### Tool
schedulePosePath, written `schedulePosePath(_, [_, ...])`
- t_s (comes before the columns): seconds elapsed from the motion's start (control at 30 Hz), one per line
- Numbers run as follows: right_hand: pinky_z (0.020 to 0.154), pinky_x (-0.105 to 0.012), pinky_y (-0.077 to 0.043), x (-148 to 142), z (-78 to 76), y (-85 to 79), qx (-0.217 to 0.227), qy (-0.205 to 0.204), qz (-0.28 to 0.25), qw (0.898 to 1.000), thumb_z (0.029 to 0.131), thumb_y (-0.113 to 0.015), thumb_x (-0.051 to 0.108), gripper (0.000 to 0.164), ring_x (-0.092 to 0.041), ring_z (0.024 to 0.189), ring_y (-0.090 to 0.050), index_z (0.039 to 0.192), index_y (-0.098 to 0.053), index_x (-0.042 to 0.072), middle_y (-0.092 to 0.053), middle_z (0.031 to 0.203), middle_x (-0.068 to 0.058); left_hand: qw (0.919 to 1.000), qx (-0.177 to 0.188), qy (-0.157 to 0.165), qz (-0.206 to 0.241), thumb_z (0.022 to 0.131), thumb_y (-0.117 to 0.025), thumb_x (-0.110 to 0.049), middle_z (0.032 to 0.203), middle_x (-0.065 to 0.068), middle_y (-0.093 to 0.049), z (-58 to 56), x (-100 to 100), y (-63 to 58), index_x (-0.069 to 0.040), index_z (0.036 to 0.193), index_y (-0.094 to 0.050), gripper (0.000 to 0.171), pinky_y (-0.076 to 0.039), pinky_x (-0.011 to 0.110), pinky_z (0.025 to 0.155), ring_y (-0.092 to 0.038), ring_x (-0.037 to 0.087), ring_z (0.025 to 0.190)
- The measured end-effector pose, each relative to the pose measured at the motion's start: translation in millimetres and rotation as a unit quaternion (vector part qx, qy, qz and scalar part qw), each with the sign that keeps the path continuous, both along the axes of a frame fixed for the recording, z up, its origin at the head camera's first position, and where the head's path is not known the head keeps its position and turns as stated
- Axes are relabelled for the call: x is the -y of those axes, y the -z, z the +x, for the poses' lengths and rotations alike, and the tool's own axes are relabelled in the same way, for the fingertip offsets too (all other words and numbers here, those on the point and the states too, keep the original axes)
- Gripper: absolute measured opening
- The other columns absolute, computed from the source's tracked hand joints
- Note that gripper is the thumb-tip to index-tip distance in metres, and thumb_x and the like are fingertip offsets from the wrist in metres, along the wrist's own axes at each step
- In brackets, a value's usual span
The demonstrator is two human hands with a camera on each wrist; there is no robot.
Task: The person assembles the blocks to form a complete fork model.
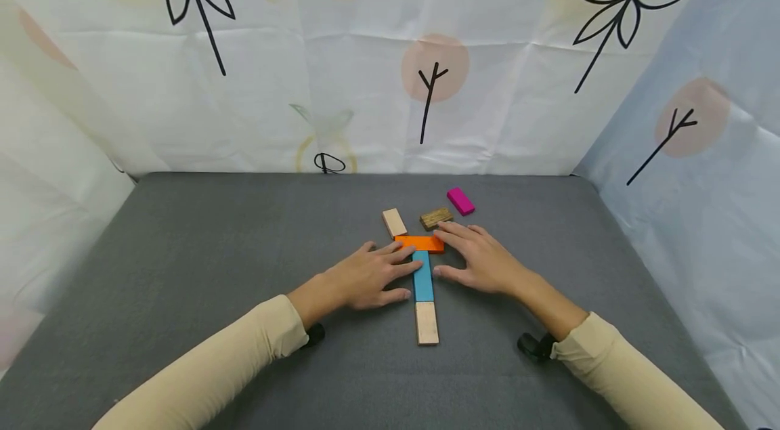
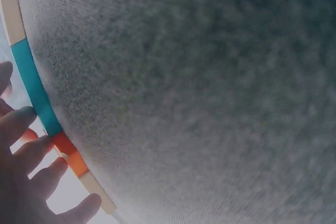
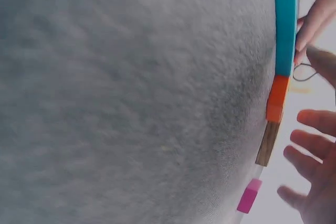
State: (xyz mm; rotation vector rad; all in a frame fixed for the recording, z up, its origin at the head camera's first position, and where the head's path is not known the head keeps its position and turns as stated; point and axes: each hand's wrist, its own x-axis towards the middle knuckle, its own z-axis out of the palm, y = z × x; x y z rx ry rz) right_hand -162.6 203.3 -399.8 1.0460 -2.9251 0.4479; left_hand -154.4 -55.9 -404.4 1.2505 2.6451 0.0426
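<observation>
Flat wooden blocks lie joined on the table: an orange block (image 1: pixel 428 243) crosswise, a blue block (image 1: pixel 423 286) running down from it, and a plain wood block (image 1: pixel 426 325) below that. My left hand (image 1: pixel 374 275) comes from the left, fingers spread and fairly straight, its fingertips over the orange and blue blocks. From the right, my right hand (image 1: pixel 484 259) has its fingertips at the orange block's right end, with the thumb beside the blue one. Another plain block (image 1: pixel 394 222) slants up from the orange block's left end.
A brown wood-grain block (image 1: pixel 436 217) lies just beyond the right fingertips, and a magenta block (image 1: pixel 460 201) sits farther back. Grey cloth covers the table (image 1: pixel 244 227). A white printed curtain (image 1: pixel 365 78) hangs behind and along the sides.
</observation>
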Motion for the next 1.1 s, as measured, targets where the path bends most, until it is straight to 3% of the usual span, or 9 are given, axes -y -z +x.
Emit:
schedulePosePath(0.2, [0.108,-0.070,-0.022,4,-11.8,-0.8,0.004,0.048,-0.011,0.999,0.095,-0.067,0.040,0.067,-0.035,0.140,-0.040,0.146,-0.048,0.001,-0.045,0.151,-0.019,0.9999,-0.008,0.004,0.008,0.102,-0.045,-0.054,0.161,0.004,-0.031,0.7,-1,0.0,-0.028,0.154,-0.039,0.059,-0.038,0.057,0.106,-0.032,0.025,0.147])
schedulePosePath(0.33, [0.108,-0.068,-0.025,6,-18.2,2.6,0.005,0.062,-0.012,0.998,0.096,-0.065,0.039,0.065,-0.036,0.138,-0.042,0.145,-0.049,0.000,-0.046,0.149,-0.020,0.9996,-0.019,0.007,0.019,0.102,-0.047,-0.052,0.159,0.005,-0.035,0.8,-2,0.3,-0.027,0.153,-0.043,0.057,-0.040,0.055,0.104,-0.036,0.025,0.145])
schedulePosePath(0.5, [0.107,-0.063,-0.033,9,-22.9,7.9,0.002,0.048,-0.013,0.999,0.095,-0.066,0.042,0.065,-0.041,0.134,-0.044,0.142,-0.053,0.000,-0.048,0.144,-0.024,0.9989,-0.039,0.009,0.025,0.102,-0.049,-0.051,0.158,0.005,-0.038,0.7,-2,1.7,-0.027,0.152,-0.044,0.056,-0.042,0.054,0.102,-0.038,0.024,0.143])
schedulePosePath(1.1, [0.107,-0.060,-0.035,13,-26.8,9.1,0.051,0.043,-0.048,0.997,0.093,-0.069,0.037,0.055,-0.041,0.134,-0.046,0.136,-0.058,0.004,-0.048,0.147,-0.019,0.9982,-0.040,0.010,0.043,0.101,-0.051,-0.050,0.157,0.006,-0.039,3.3,1,2.3,-0.025,0.151,-0.046,0.056,-0.043,0.055,0.101,-0.040,0.025,0.142])
